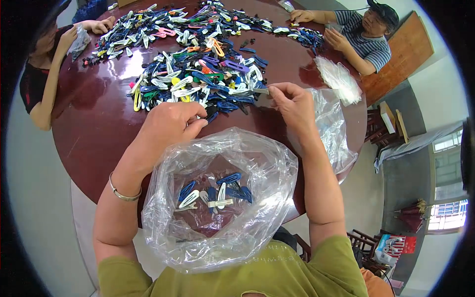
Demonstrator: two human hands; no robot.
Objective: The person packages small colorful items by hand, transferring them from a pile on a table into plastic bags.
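A big heap of coloured snap hair clips (198, 69) covers the far half of a round dark red table (94, 128). My left hand (168, 123) rests at the heap's near edge, fingers curled on a clip I can hardly see. My right hand (292, 101) pinches one slim clip (261, 91) between thumb and fingers, just right of the heap. In front of me, between my forearms, stands a large clear plastic bag (217, 198), wide open, with several blue and white clips (213, 193) at its bottom.
A crumpled clear bag (331, 128) lies right of my right hand, and a stack of small clear bags (339, 79) beyond it. One person (44, 74) sits far left holding a small bag, another (366, 34) far right sorts clips. Wooden furniture stands at the right.
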